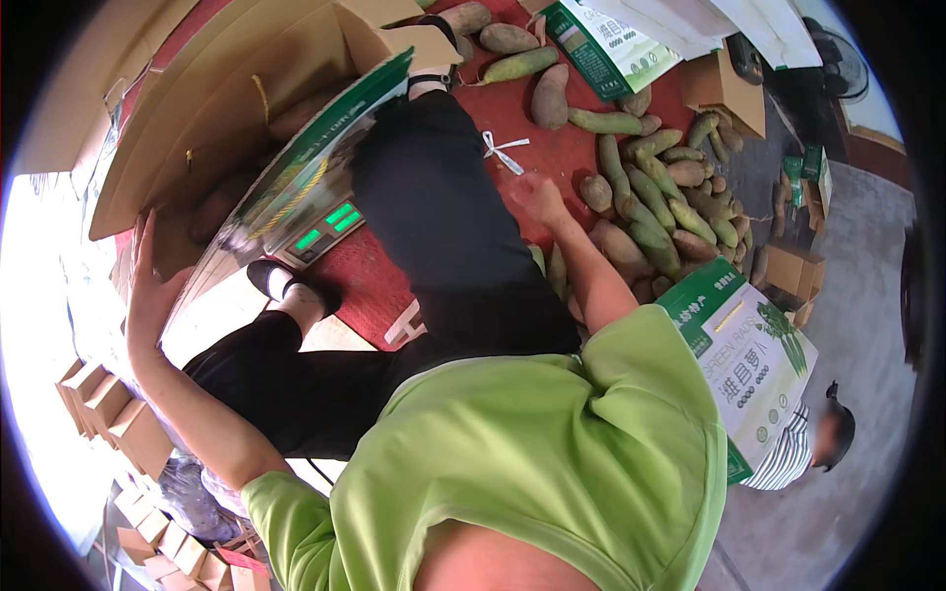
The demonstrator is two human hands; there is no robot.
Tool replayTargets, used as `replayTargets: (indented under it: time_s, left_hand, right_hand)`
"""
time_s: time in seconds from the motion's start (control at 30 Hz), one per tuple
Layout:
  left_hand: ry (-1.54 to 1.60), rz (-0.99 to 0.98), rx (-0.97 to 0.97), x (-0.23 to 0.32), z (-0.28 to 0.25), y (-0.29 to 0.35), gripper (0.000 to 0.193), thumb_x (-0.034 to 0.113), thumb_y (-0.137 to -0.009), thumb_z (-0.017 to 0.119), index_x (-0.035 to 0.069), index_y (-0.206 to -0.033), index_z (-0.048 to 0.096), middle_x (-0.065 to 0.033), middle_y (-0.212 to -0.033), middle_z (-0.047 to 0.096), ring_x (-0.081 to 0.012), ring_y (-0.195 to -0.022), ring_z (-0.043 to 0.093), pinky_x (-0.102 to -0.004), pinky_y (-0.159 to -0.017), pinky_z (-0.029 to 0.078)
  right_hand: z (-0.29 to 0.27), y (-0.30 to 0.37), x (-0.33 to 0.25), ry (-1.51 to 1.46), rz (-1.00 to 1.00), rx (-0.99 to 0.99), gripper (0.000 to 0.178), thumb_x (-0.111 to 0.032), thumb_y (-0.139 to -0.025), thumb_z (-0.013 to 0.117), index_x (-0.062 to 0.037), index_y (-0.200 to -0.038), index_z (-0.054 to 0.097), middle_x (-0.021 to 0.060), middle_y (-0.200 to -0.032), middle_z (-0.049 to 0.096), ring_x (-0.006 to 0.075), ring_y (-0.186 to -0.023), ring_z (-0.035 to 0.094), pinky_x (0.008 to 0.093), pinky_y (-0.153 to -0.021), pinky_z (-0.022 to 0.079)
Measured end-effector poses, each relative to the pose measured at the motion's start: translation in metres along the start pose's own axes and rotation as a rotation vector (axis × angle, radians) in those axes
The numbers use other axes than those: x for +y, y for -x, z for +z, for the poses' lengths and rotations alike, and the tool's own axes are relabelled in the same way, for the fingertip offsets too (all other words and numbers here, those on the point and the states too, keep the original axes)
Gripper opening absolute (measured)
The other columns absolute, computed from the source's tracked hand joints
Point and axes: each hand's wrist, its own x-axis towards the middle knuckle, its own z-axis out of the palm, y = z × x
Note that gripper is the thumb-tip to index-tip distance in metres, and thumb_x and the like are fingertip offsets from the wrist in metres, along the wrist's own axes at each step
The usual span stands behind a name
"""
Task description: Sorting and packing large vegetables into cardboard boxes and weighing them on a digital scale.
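Note:
My left hand [151,284] rests against the near edge of a large open cardboard box [148,163], its fingers stretched and thumb apart. Yellow cord handles [305,192] hang on the box's sides. Inside, partly in shadow, lie brownish radishes [210,209]. Under the box's right side a scale [330,229] shows lit green digits. My right hand [537,200] hovers over the red cloth, fingers bent and blurred, near a knotted white ribbon [505,153]. Whether it touches the ribbon or holds anything I cannot make out.
A heap of green radishes [650,212], some soil-covered, lies on the red cloth to the right. Printed green-and-white cartons [744,360] stand beside it and at the top. Small cardboard boxes [123,419] are stacked at left. Another person [788,448] is at the lower right.

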Motion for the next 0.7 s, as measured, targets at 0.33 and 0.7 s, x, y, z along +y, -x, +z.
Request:
replayTargets:
  time_s: [0.33,0.7]
  left_hand:
    - [0.059,-0.083,0.035,0.000,-0.004,0.015,0.090,0.006,-0.068,0.075,0.021,-0.146,0.031,-0.0093,-0.154,0.024,-0.0257,-0.142,0.020,-0.0429,-0.114,0.022]
    - [0.095,-0.039,0.030,0.007,-0.002,0.007,0.093,0.016,-0.065,0.079,0.018,-0.146,0.032,-0.0098,-0.154,0.024,-0.0260,-0.143,0.018,-0.0419,-0.115,0.019]
  right_hand:
    - [0.040,0.076,-0.019,0.145,0.081,-0.396,0.020,-0.023,-0.078,0.062,-0.0042,-0.083,0.068,0.0150,-0.081,0.067,0.0324,-0.081,0.065,0.0412,-0.073,0.052]
    - [0.016,0.031,-0.020,0.473,0.327,-0.085,0.045,-0.022,-0.069,0.076,-0.0131,-0.109,0.057,0.0099,-0.104,0.059,0.0291,-0.102,0.057,0.0438,-0.084,0.048]
